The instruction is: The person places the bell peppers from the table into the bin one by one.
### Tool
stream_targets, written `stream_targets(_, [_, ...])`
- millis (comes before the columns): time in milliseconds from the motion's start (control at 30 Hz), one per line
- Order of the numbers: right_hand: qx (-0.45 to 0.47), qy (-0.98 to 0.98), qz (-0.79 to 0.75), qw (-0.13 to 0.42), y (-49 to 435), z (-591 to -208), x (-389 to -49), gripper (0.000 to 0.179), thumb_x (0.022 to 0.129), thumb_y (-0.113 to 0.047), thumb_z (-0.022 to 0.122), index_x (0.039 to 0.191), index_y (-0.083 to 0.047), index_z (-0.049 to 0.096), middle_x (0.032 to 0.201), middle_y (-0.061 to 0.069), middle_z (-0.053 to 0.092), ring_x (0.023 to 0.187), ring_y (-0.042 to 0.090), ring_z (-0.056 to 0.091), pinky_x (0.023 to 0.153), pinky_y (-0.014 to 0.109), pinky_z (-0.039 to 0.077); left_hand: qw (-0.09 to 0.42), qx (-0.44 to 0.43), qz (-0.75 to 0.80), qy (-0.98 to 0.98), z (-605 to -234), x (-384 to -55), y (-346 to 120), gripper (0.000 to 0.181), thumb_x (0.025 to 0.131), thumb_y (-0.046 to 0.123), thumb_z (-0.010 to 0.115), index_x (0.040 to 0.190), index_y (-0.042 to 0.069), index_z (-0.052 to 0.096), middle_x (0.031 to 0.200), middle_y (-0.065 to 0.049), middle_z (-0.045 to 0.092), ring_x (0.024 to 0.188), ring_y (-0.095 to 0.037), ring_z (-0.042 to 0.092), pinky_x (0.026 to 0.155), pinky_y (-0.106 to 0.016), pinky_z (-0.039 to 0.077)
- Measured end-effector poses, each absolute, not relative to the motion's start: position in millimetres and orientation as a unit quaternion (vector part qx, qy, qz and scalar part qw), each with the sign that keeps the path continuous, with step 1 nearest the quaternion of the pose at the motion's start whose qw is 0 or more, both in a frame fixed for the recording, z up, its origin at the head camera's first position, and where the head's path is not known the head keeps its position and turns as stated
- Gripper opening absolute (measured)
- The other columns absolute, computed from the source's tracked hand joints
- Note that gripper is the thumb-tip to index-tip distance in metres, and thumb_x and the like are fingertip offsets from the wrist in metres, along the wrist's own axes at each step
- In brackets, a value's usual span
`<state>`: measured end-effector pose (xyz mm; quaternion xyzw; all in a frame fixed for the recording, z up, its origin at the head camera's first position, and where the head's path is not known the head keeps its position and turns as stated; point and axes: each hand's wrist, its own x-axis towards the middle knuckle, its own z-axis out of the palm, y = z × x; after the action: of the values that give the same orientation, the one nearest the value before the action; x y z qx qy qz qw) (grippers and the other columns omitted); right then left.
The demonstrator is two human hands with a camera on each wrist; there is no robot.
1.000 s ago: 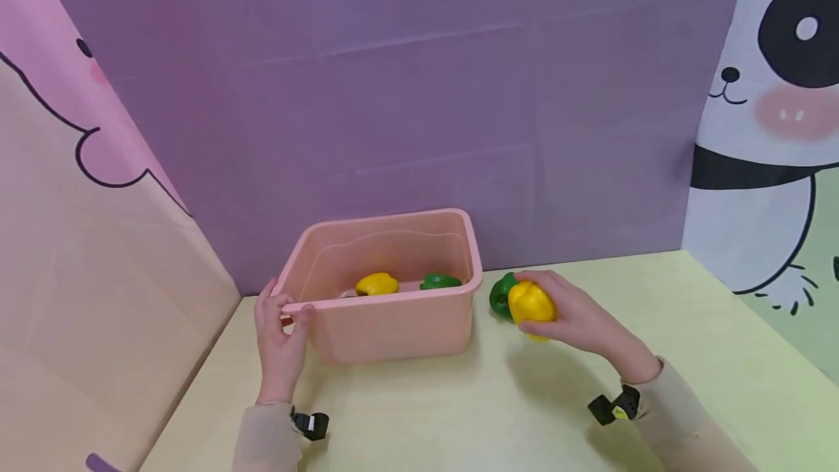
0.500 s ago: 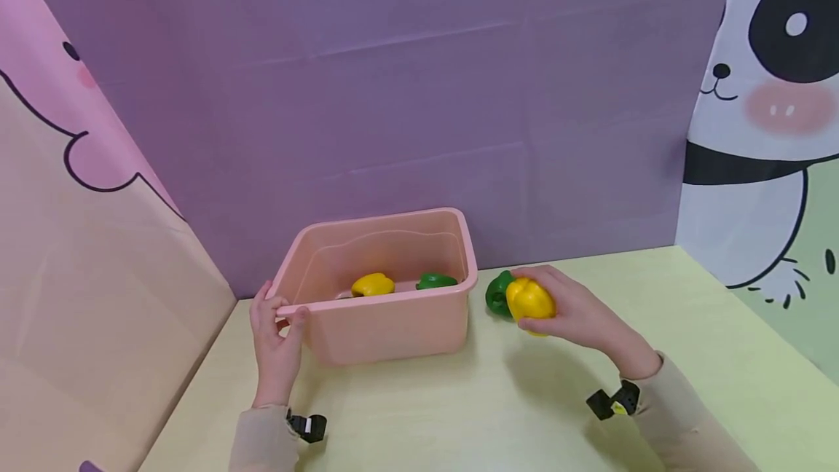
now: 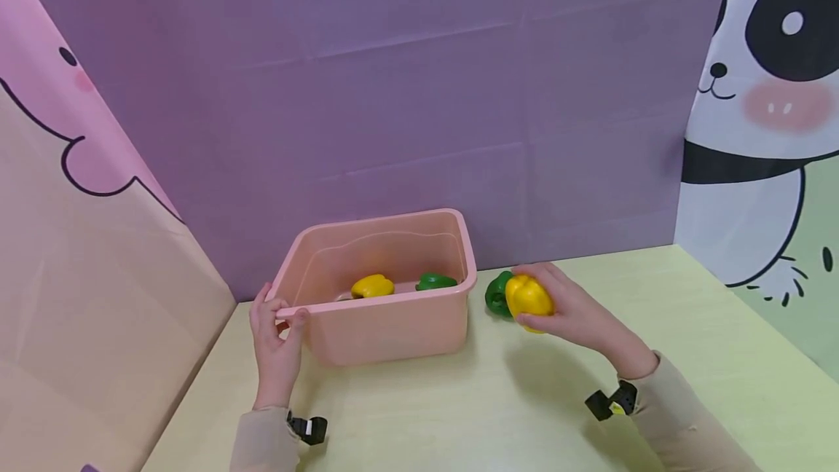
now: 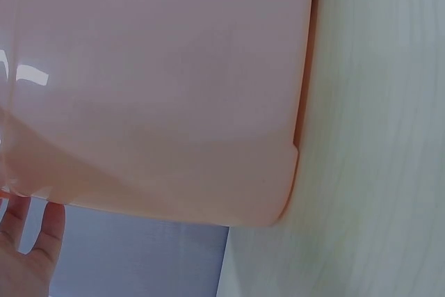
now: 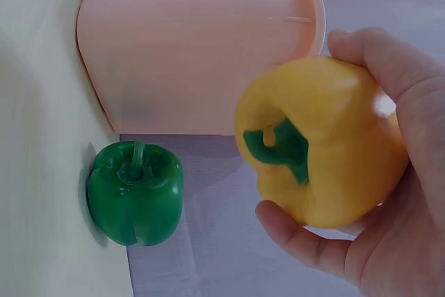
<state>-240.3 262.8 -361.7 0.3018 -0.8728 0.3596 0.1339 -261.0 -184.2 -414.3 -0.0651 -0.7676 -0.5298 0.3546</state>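
Note:
My left hand (image 3: 277, 355) grips the near left corner of a pink plastic bin (image 3: 387, 333); in the left wrist view its fingers (image 4: 50, 231) show at the rim. Inside the bin lie a yellow bell pepper (image 3: 373, 286) and a green bell pepper (image 3: 435, 281), partly hidden by the front wall. To the bin's right, my right hand (image 3: 573, 308) holds another yellow bell pepper (image 5: 327, 144) above the table, thumb and fingers around its sides, its green stem exposed. Another green bell pepper (image 5: 135, 196) sits on the table behind it, partly covered in the head view.
The pale wooden table (image 3: 419, 414) runs back to a purple backdrop (image 3: 419, 93) right behind the bin. A cream and pink panel (image 3: 85, 275) borders the left side, and a panda-printed panel (image 3: 754, 210) the right.
The head view has shifted slightly. My right hand has lifted the yellow bell pepper very slightly; my left hand keeps its grip on the bin.

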Motion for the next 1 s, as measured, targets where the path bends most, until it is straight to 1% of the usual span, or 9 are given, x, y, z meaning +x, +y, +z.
stream_targets(100, [0.305, -0.872, 0.357, 0.138, 262.0, -363.3, -239.2, 0.056, 0.084, -0.020, 0.076, 0.133, -0.015, 0.049, 0.124, 0.008, 0.048, 0.093, 0.019, 0.052, 0.077, 0.031, 0.052, 0.353, -0.064, -0.530, -0.769, -416.3, -260.3, -184.4, 0.025, 0.093, 0.015, 0.065, 0.103, 0.003, 0.046, 0.154, 0.000, 0.025, 0.134, -0.027, 0.033, 0.086, -0.027, 0.034])
stream_targets(267, [0.304, -0.875, 0.348, 0.147, 261.0, -364.9, -238.6, 0.057, 0.082, -0.017, 0.078, 0.131, -0.017, 0.050, 0.124, 0.005, 0.048, 0.095, 0.018, 0.053, 0.078, 0.032, 0.052, 0.351, -0.064, -0.531, -0.769, -418.2, -261.0, -185.1, 0.024, 0.093, 0.015, 0.065, 0.103, 0.003, 0.046, 0.154, -0.003, 0.025, 0.135, -0.026, 0.032, 0.086, -0.027, 0.034])
stream_targets(433, [0.302, -0.878, 0.344, 0.140, 260.2, -366.0, -241.4, 0.056, 0.081, -0.017, 0.078, 0.130, -0.015, 0.052, 0.124, 0.005, 0.050, 0.096, 0.018, 0.053, 0.080, 0.034, 0.052, 0.357, -0.069, -0.530, -0.766, -417.8, -262.0, -184.7, 0.024, 0.094, 0.016, 0.065, 0.102, 0.003, 0.046, 0.154, -0.003, 0.025, 0.134, -0.027, 0.033, 0.086, -0.028, 0.034])
stream_targets(633, [0.306, -0.878, 0.339, 0.143, 261.1, -366.0, -247.7, 0.057, 0.079, -0.017, 0.079, 0.129, -0.014, 0.054, 0.121, 0.002, 0.051, 0.096, 0.017, 0.053, 0.080, 0.035, 0.051, 0.366, -0.086, -0.530, -0.760, -416.3, -264.6, -181.0, 0.025, 0.093, 0.015, 0.065, 0.102, 0.002, 0.045, 0.154, -0.010, 0.024, 0.135, -0.028, 0.031, 0.085, -0.031, 0.036])
stream_targets(767, [0.315, -0.877, 0.336, 0.136, 261.6, -365.0, -249.0, 0.057, 0.079, -0.018, 0.080, 0.129, -0.015, 0.054, 0.121, 0.001, 0.051, 0.097, 0.016, 0.053, 0.080, 0.034, 0.051, 0.364, -0.084, -0.534, -0.758, -417.9, -263.8, -180.3, 0.025, 0.093, 0.015, 0.066, 0.102, 0.003, 0.045, 0.154, -0.006, 0.024, 0.135, -0.027, 0.032, 0.086, -0.029, 0.036])
stream_targets(867, [0.325, -0.876, 0.334, 0.123, 259.9, -362.5, -249.7, 0.057, 0.079, -0.020, 0.080, 0.129, -0.017, 0.054, 0.123, 0.000, 0.051, 0.099, 0.016, 0.052, 0.081, 0.034, 0.050, 0.365, -0.083, -0.536, -0.756, -418.1, -262.7, -181.7, 0.026, 0.093, 0.015, 0.066, 0.102, 0.003, 0.045, 0.154, -0.004, 0.024, 0.135, -0.026, 0.032, 0.086, -0.031, 0.036])
stream_targets(1000, [0.333, -0.877, 0.329, 0.109, 256.7, -357.9, -249.3, 0.057, 0.079, -0.022, 0.080, 0.129, -0.018, 0.054, 0.124, 0.001, 0.051, 0.098, 0.016, 0.053, 0.080, 0.034, 0.050, 0.364, -0.083, -0.536, -0.757, -417.3, -261.5, -183.9, 0.026, 0.093, 0.016, 0.065, 0.103, 0.002, 0.045, 0.154, -0.006, 0.023, 0.135, -0.026, 0.032, 0.087, -0.034, 0.036])
